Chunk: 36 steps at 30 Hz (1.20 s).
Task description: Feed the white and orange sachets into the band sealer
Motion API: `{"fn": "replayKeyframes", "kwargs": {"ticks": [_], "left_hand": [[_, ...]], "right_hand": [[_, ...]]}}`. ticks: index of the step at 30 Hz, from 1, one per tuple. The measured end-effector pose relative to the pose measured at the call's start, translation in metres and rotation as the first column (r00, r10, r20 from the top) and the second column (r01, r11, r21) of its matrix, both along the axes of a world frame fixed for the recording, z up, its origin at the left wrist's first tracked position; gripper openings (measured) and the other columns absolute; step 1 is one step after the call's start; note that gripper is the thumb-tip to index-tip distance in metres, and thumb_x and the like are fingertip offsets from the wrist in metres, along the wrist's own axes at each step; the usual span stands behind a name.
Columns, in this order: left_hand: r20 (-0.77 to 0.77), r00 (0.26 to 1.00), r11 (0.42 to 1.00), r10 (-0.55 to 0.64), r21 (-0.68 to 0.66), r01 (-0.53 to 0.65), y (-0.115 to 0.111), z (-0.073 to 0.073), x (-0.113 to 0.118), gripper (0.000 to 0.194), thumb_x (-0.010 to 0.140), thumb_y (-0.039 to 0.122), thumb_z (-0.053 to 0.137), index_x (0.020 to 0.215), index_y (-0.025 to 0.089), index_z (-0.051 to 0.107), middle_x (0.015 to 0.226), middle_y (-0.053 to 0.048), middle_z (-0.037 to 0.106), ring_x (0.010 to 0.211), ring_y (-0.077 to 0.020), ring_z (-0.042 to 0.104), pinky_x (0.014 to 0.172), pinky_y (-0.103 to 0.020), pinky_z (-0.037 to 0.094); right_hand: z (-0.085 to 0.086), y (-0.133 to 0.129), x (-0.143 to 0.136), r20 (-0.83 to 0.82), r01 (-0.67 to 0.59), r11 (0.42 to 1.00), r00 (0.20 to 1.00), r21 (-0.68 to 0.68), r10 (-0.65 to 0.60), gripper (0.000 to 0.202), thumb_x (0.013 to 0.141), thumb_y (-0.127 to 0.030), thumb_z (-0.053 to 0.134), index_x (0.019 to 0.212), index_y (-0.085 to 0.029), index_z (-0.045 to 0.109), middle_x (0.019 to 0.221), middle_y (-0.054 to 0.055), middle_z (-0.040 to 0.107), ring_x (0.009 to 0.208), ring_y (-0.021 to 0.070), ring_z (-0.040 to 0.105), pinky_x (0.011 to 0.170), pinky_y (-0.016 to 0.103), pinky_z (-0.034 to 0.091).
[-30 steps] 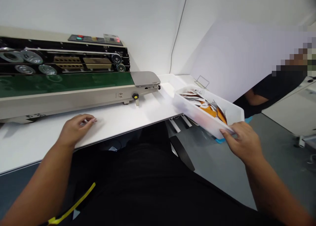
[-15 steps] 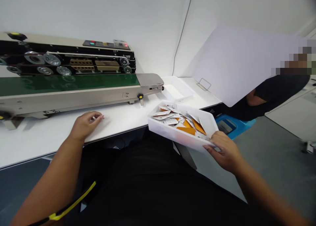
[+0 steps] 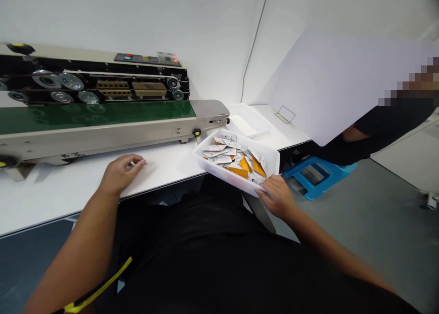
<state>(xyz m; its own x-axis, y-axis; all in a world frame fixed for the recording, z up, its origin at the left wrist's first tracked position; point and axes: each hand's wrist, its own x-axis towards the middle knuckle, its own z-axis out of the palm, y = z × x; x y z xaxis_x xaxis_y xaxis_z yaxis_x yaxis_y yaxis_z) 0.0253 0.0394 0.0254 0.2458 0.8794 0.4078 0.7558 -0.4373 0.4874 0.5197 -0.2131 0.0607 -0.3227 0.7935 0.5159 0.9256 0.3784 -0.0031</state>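
Observation:
A white plastic bin (image 3: 224,174) full of white and orange packets (image 3: 236,160) juts over the table's front edge. My right hand (image 3: 276,194) grips its near right corner, thumb outside and fingers over the rim. My left hand (image 3: 123,172) hovers at or rests on the white table (image 3: 164,167), its fingers loosely curled and apart, holding nothing. Behind my left hand stands a sealing machine with a green belt (image 3: 103,116), rollers and a silver end plate.
Behind the bin sits another white tray (image 3: 257,117). A white partition panel (image 3: 318,89) with a wire handle rises at the right. Beyond it a person in black (image 3: 387,126) is partly visible, near a blue stool (image 3: 315,174) on the floor.
The bin and my right hand have moved left and slightly up, closer to the machine's end. My left hand has hardly moved. More of the blue stool now shows.

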Motion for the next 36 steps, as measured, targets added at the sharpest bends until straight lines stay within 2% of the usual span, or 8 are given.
{"fn": "replayKeyframes", "kwargs": {"ticks": [7,20,26,30,36], "left_hand": [[0.016,1.000,1.000,-0.023,-0.005,0.023,-0.003,0.005,0.002,0.034,0.093,0.051,0.058,0.097,0.020,0.073,0.099,-0.005,0.075,0.091,-0.0179,0.065,0.083,-0.027,0.050],[-0.111,0.992,0.998,-0.055,0.024,0.058,-0.001,0.003,0.003,0.035,0.096,0.050,0.053,0.098,0.020,0.072,0.097,-0.006,0.074,0.090,-0.0200,0.066,0.084,-0.031,0.049],[-0.108,0.993,0.999,-0.055,-0.006,0.054,0.001,0.001,0.003,0.036,0.095,0.051,0.053,0.099,0.020,0.072,0.099,-0.007,0.074,0.091,-0.0197,0.066,0.084,-0.030,0.050],[-0.077,0.996,0.999,-0.053,-0.011,0.052,-0.002,0.003,0.006,0.035,0.094,0.050,0.053,0.097,0.020,0.071,0.101,-0.007,0.074,0.092,-0.0193,0.066,0.086,-0.029,0.051],[-0.070,0.997,0.999,-0.045,-0.022,0.043,-0.003,0.007,0.008,0.033,0.093,0.050,0.055,0.095,0.021,0.071,0.098,-0.006,0.075,0.089,-0.0188,0.065,0.086,-0.028,0.051]], "right_hand": [[-0.018,0.021,-0.002,0.035,0.072,0.996,0.997,0.054,-0.074,0.033,0.103,-0.026,0.056,0.070,-0.022,0.053,0.068,0.003,0.058,0.069,0.0201,0.049,0.074,0.036,0.035],[-0.024,0.056,0.002,0.054,0.274,0.962,0.960,0.011,-0.275,0.031,0.102,-0.029,0.058,0.072,-0.021,0.059,0.073,0.006,0.065,0.076,0.0230,0.055,0.079,0.037,0.035],[-0.025,0.055,0.015,0.078,0.299,0.954,0.952,-0.034,-0.296,0.027,0.100,-0.028,0.059,0.074,-0.020,0.061,0.074,0.007,0.067,0.079,0.0246,0.055,0.078,0.037,0.033],[-0.029,0.054,0.024,0.076,0.326,0.945,0.943,-0.007,-0.325,0.028,0.100,-0.029,0.058,0.073,-0.021,0.059,0.074,0.007,0.067,0.077,0.0245,0.054,0.078,0.037,0.033],[-0.032,0.073,0.030,0.078,0.388,0.922,0.918,0.016,-0.388,0.026,0.100,-0.029,0.057,0.076,-0.020,0.061,0.076,0.009,0.067,0.078,0.0254,0.055,0.078,0.038,0.033]]}}
